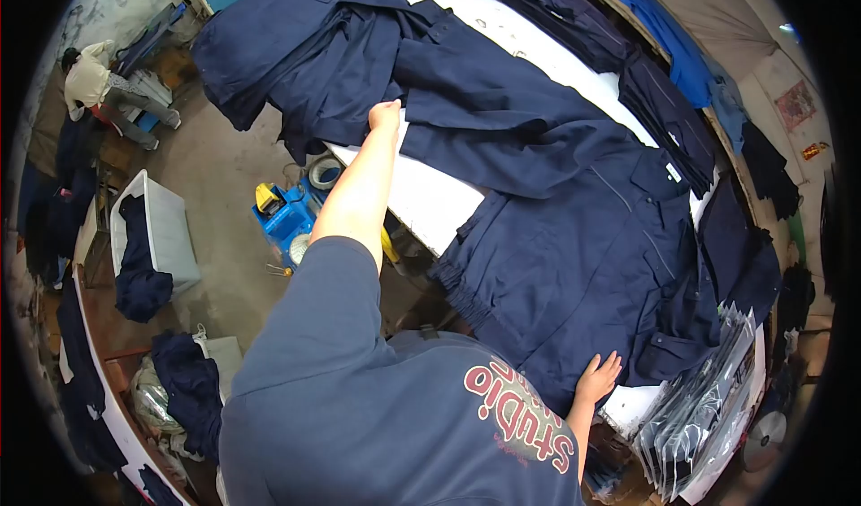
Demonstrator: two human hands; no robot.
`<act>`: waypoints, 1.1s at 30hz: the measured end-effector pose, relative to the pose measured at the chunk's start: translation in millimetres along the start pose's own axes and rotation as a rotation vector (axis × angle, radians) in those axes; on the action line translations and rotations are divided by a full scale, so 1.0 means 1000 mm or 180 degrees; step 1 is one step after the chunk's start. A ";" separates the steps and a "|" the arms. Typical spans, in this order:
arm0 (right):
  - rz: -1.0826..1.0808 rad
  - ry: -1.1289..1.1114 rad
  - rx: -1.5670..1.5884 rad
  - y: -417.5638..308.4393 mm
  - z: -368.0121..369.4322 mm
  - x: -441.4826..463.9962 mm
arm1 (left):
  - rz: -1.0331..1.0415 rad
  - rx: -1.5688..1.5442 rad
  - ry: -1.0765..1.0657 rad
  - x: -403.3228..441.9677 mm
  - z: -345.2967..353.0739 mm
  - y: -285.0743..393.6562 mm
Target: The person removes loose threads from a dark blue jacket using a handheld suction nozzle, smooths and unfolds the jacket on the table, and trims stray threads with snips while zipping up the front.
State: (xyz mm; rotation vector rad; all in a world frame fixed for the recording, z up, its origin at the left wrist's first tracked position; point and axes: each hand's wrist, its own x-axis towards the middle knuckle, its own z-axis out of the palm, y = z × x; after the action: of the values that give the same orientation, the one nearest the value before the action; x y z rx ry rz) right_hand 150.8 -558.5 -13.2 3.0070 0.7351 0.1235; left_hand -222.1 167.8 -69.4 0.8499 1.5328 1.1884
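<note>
A navy jacket (574, 264) lies spread on the white table (435, 205), its collar with a small white label toward the right. My left hand (386, 116) is closed at the edge of dark navy cloth (350, 66) at the table's far left; its fingers seem to grip that cloth. Near the jacket's lower edge, my right hand (598, 379) rests flat with its fingers spread. More navy garments are heaped at the upper left, and one sleeve stretches from there toward the jacket.
Clear plastic sleeves (691, 416) are stacked at the lower right. Dark garments (659, 111) line the table's far side. A white bin (170, 237) with navy cloth and a blue machine (289, 219) stand on the floor at left. A person (103, 84) bends over at upper left.
</note>
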 end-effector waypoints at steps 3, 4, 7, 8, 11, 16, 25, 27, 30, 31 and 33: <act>-0.0028 0.0013 0.0042 0.001 -0.002 0.000 | -0.0248 -0.0015 -0.0129 -0.019 0.004 0.021; -0.0055 0.0035 0.0001 0.000 -0.003 -0.001 | -0.0327 0.0015 -0.0187 -0.029 0.003 0.032; -0.0070 0.0055 -0.0013 -0.004 -0.004 0.001 | -0.0163 0.0377 -0.0202 -0.036 0.007 0.042; -0.0071 0.0040 -0.0024 -0.003 -0.004 0.000 | -0.0127 0.0433 -0.0250 -0.033 0.007 0.040; -0.0065 0.0022 -0.0016 -0.001 -0.004 -0.001 | 0.0186 0.0052 -0.0258 -0.026 0.002 0.029; -0.0004 -0.0079 0.0065 -0.001 -0.005 -0.001 | 0.0634 -0.0520 0.0031 -0.054 -0.028 0.033; 0.0060 0.0088 0.0146 -0.002 -0.003 -0.003 | 0.0670 0.1358 -0.2148 -0.221 -0.152 0.000; 0.0150 0.0041 0.0200 -0.002 -0.002 -0.003 | 0.0361 0.1949 -0.2860 -0.264 -0.181 -0.001; 0.0285 0.0016 0.0257 -0.005 -0.006 -0.003 | 0.0171 0.4562 -0.4355 -0.265 -0.216 -0.061; 0.0280 0.0004 0.0260 -0.007 -0.007 -0.003 | 0.0641 0.5385 -0.4109 -0.271 -0.228 -0.080; 0.0265 0.0006 0.0191 -0.005 -0.005 -0.002 | 0.0652 0.5385 -0.3817 -0.290 -0.216 -0.058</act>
State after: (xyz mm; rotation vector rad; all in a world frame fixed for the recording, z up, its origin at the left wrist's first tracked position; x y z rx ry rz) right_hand 145.9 -554.8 -9.0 3.0956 0.6252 0.1090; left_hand -347.5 -174.6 -35.8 2.1961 1.0443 -0.8815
